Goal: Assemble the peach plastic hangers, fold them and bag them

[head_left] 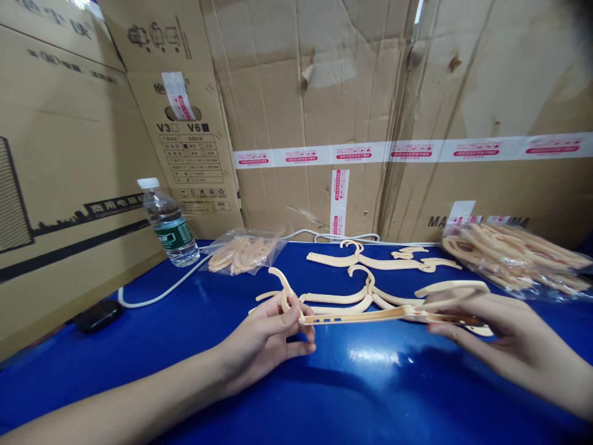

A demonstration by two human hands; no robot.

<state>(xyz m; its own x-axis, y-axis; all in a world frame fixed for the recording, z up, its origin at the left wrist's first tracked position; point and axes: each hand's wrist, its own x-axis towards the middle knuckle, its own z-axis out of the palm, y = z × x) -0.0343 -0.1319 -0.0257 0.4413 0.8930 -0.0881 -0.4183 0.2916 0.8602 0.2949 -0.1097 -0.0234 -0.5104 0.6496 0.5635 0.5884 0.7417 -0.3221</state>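
Observation:
My left hand (269, 337) pinches the hook end of a beige plastic hanger (361, 316), fingers closed round it. My right hand (500, 337) grips the same hanger at its other end, fingers curled over the arm. The hanger is held level just above the blue table (194, 346). Behind it lie several more beige hangers (384, 262), loose on the table.
A water bottle (169, 224) stands at the back left beside a small bag of beige parts (243, 252). A large clear bag of hangers (514, 250) lies at the right. A white cable (152, 293) and a black object (98, 314) lie at left. Cardboard boxes (324, 111) wall the back.

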